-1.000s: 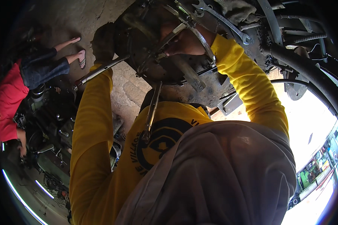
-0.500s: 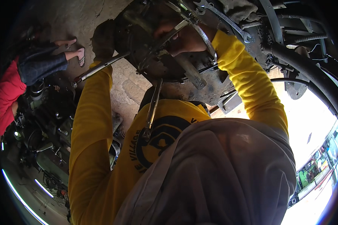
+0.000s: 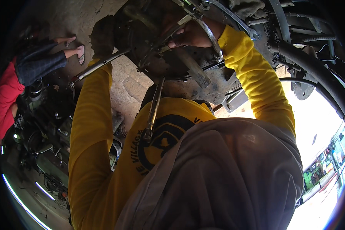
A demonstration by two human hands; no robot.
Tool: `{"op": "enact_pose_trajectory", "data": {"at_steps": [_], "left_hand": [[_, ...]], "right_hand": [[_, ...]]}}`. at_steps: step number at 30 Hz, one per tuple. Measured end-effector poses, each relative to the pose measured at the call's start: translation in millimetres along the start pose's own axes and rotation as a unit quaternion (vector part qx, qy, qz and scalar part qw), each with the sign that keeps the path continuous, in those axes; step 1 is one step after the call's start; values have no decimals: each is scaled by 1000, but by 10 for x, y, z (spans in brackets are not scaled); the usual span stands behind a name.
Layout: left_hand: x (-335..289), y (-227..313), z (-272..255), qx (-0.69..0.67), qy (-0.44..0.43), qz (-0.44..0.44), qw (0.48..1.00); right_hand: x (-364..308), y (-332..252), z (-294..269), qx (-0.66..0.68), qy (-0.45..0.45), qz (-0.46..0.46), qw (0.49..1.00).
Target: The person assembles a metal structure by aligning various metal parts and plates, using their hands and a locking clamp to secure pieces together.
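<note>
My right hand (image 3: 197, 35) is in front of me among dark metal parts, with its fingers curled in beside a narrow metal bar (image 3: 172, 32). What they grip is hidden. My left hand (image 3: 102, 36) is a dark shape in shadow beyond the yellow cuff, beside a large round dark metal part (image 3: 142, 42); its fingers do not show. A long shiny metal rod (image 3: 103, 64) crosses over my left wrist. A second shiny rod (image 3: 154, 109) points down toward my shirt. A curved metal strip (image 3: 211, 36) passes by my right wrist.
A combination wrench (image 3: 234, 18) lies at the upper right, near thick dark pipes (image 3: 306, 67) and hoses. At the far left is a person in a red top (image 3: 7, 96) and dark shorts. Greasy machine parts (image 3: 38, 126) lie below that person. A short round bar (image 3: 195, 71) sticks out below my right hand.
My right hand has shifted slightly, and its thumb shows more clearly beside the bar. The surroundings have slid a little in view; the left arm keeps nearly the same pose.
</note>
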State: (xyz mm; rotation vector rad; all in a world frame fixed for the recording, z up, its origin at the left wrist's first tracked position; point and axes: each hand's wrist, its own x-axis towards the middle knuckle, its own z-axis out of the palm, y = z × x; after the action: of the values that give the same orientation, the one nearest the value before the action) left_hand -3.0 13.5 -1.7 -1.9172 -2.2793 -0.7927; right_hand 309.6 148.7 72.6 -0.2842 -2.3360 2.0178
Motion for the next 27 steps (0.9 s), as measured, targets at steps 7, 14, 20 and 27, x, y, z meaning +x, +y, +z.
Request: {"op": "enact_pose_trajectory", "data": {"at_steps": [7, 14, 20, 27], "left_hand": [[12, 9, 6, -6, 0, -7, 1000], [-12, 37, -27, -11, 1, -13, 1000], [-29, 18, -40, -7, 5, -13, 1000], [22, 42, 3, -18, 6, -11, 1000]], "right_hand": [[-20, -165, 2, -119, 18, -43, 992], [-17, 127, 25, -102, 69, -26, 992], [-536, -45, -674, -398, 286, 22, 871], [-769, 583, -881, -503, 266, 75, 819]]}}
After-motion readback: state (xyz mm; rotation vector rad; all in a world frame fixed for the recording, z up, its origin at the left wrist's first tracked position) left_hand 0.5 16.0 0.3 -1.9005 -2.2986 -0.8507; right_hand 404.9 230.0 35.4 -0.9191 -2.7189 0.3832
